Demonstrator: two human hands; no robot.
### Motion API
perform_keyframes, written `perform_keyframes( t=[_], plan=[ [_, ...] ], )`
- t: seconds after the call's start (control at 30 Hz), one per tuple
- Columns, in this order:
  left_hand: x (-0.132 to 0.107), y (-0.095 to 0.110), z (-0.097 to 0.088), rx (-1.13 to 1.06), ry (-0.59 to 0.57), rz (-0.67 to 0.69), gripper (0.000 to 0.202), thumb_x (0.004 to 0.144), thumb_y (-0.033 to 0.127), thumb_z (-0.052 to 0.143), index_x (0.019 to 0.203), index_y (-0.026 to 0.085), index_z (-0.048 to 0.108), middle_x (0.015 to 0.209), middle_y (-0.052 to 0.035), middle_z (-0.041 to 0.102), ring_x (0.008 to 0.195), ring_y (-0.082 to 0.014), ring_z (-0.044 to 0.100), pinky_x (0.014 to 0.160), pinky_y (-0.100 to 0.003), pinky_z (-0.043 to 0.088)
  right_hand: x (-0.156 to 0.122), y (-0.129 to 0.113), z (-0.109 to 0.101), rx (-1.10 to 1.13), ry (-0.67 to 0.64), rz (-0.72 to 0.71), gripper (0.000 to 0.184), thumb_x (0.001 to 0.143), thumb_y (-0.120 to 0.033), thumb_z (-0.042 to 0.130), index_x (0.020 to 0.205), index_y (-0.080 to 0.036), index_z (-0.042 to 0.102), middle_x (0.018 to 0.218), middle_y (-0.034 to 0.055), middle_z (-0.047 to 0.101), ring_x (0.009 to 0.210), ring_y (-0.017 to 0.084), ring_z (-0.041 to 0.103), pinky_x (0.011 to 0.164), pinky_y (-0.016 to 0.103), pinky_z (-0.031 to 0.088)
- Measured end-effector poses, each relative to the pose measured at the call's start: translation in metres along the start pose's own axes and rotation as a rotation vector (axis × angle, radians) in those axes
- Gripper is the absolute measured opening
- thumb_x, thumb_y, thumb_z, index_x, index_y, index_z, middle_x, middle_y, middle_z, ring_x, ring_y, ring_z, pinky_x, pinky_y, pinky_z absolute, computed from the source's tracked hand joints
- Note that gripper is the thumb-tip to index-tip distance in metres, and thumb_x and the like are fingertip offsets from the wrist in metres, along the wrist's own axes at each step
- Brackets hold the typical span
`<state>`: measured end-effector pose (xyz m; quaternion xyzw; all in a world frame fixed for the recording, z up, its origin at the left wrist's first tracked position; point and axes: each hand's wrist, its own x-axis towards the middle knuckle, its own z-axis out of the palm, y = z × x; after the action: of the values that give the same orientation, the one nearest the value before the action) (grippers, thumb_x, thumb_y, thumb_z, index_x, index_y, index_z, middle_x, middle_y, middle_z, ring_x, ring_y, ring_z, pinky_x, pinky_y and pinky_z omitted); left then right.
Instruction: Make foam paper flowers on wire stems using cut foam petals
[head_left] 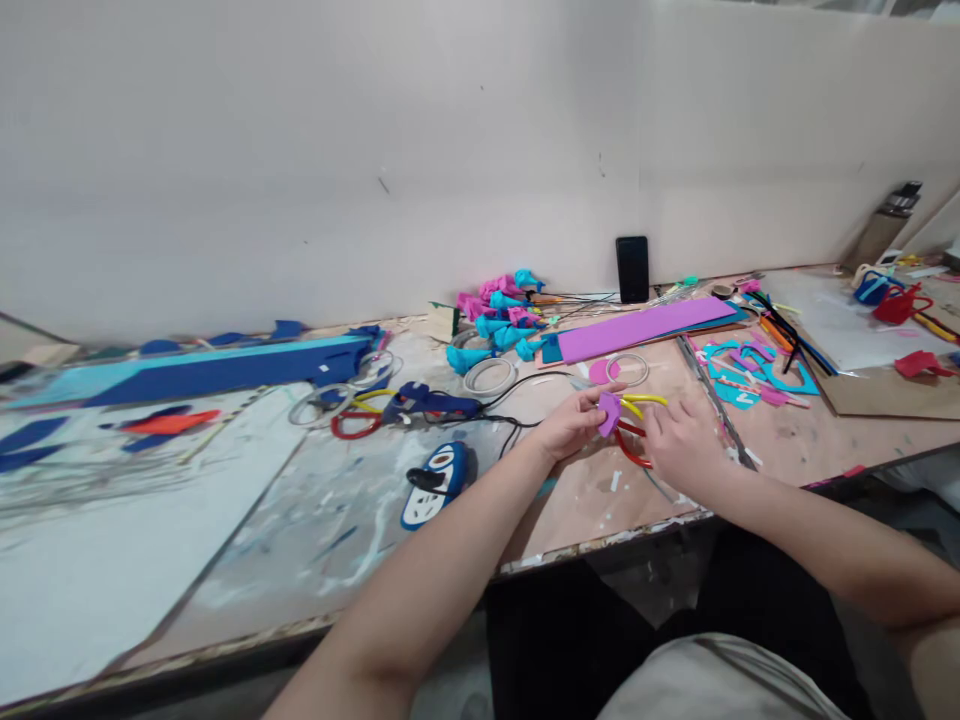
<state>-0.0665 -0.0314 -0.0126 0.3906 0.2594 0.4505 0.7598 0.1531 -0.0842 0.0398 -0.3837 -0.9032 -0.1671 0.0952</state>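
My left hand (571,424) pinches a small purple foam piece (608,413) just above the worktable (360,520). My right hand (681,442) is closed beside it, with its fingers on scissors (636,428) that have yellow and red handles. The two hands nearly touch over the table's front middle. A pink foam disc (601,371) and a tape ring (628,368) lie just beyond them.
A blue glue gun (429,403) with a black cord lies left of my hands, near a blue-and-white power strip (435,485). Pink and cyan foam flowers (501,315), a purple foam sheet (645,327), a black phone (632,268), foam scraps (750,372) and a metal ruler (712,398) crowd the back and right.
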Motion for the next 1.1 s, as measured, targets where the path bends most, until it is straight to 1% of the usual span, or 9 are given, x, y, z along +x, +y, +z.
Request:
perform_keyframes(
  t=[0.2, 0.33, 0.43, 0.5, 0.57, 0.73, 0.93, 1.03, 1.1],
  plan=[
    [-0.002, 0.002, 0.003, 0.010, 0.005, 0.015, 0.086, 0.056, 0.028, 0.099, 0.134, 0.017, 0.066, 0.086, -0.0008, 0.075, 0.070, -0.0097, 0.067, 0.070, -0.020, 0.048, 0.028, -0.010, -0.003, -0.024, -0.215, 0.044, 0.030, 0.091, -0.005, 0.045, 0.108, -0.003, 0.070, 0.094, 0.0226, 0.073, 0.085, 0.031, 0.069, 0.069, 0.039, 0.049],
    [-0.002, 0.004, 0.006, -0.009, 0.007, 0.082, 0.087, 0.059, 0.028, 0.099, 0.137, 0.023, 0.062, 0.076, 0.0033, 0.071, 0.063, -0.0078, 0.064, 0.064, -0.017, 0.046, 0.040, 0.000, -0.012, -0.030, -0.251, 0.104, 0.027, 0.093, -0.010, 0.049, 0.111, -0.005, 0.068, 0.101, 0.0247, 0.074, 0.089, 0.031, 0.073, 0.067, 0.036, 0.050],
    [-0.001, 0.006, 0.008, -0.025, 0.018, 0.149, 0.082, 0.058, 0.028, 0.099, 0.133, 0.025, 0.065, 0.096, -0.0012, 0.075, 0.070, -0.0084, 0.066, 0.068, -0.019, 0.049, 0.056, 0.035, -0.012, 0.000, -0.228, 0.109, 0.026, 0.092, -0.012, 0.053, 0.112, -0.007, 0.068, 0.101, 0.0242, 0.075, 0.095, 0.032, 0.073, 0.074, 0.036, 0.051],
    [0.001, 0.006, 0.008, -0.015, 0.033, 0.172, 0.080, 0.056, 0.027, 0.099, 0.129, 0.025, 0.066, 0.120, -0.0067, 0.073, 0.079, -0.0108, 0.068, 0.072, -0.021, 0.052, 0.070, 0.073, -0.008, 0.018, -0.202, 0.219, 0.030, 0.094, -0.013, 0.051, 0.119, -0.008, 0.067, 0.106, 0.0247, 0.074, 0.099, 0.033, 0.073, 0.077, 0.036, 0.051],
    [0.003, 0.005, 0.006, 0.003, 0.051, 0.170, 0.079, 0.057, 0.024, 0.099, 0.128, 0.024, 0.066, 0.130, -0.0097, 0.070, 0.082, -0.0119, 0.070, 0.073, -0.023, 0.053, 0.083, 0.115, -0.001, 0.059, -0.202, 0.321, 0.037, 0.096, -0.021, 0.054, 0.130, -0.012, 0.063, 0.113, 0.0225, 0.074, 0.101, 0.035, 0.072, 0.079, 0.039, 0.052],
    [0.010, -0.004, 0.001, 0.073, 0.117, 0.131, 0.071, 0.058, 0.024, 0.097, 0.121, 0.016, 0.066, 0.088, -0.0048, 0.076, 0.073, -0.0136, 0.070, 0.070, -0.022, 0.052, 0.090, 0.201, 0.032, 0.066, -0.210, 0.532, 0.039, 0.098, -0.031, 0.055, 0.128, -0.009, 0.067, 0.111, 0.0254, 0.075, 0.104, 0.036, 0.072, 0.082, 0.040, 0.051],
    [0.011, -0.006, 0.003, 0.262, 0.339, 0.167, 0.053, 0.064, 0.035, 0.093, 0.106, 0.014, 0.068, 0.078, -0.0028, 0.074, 0.049, -0.0078, 0.054, 0.050, -0.022, 0.041, 0.066, 0.227, 0.078, 0.092, -0.219, 0.736, 0.037, 0.097, -0.025, 0.049, 0.117, -0.006, 0.074, 0.109, 0.0276, 0.075, 0.098, 0.035, 0.072, 0.079, 0.039, 0.051],
    [0.011, -0.005, 0.005, 0.286, 0.392, 0.232, 0.049, 0.061, 0.038, 0.093, 0.096, 0.014, 0.068, 0.079, -0.0034, 0.073, 0.055, -0.0102, 0.057, 0.053, -0.023, 0.041, 0.066, 0.229, 0.086, 0.099, -0.176, 0.755, 0.035, 0.094, -0.018, 0.048, 0.112, -0.008, 0.077, 0.110, 0.0263, 0.075, 0.101, 0.033, 0.070, 0.084, 0.038, 0.050],
    [0.011, -0.004, 0.008, 0.308, 0.428, 0.281, 0.042, 0.061, 0.037, 0.092, 0.089, 0.015, 0.068, 0.078, -0.0036, 0.072, 0.063, -0.0141, 0.062, 0.059, -0.026, 0.046, 0.073, 0.222, 0.085, 0.159, -0.030, 0.718, 0.033, 0.091, -0.018, 0.051, 0.110, -0.007, 0.076, 0.110, 0.0247, 0.074, 0.105, 0.033, 0.068, 0.090, 0.039, 0.049]
  ],
)
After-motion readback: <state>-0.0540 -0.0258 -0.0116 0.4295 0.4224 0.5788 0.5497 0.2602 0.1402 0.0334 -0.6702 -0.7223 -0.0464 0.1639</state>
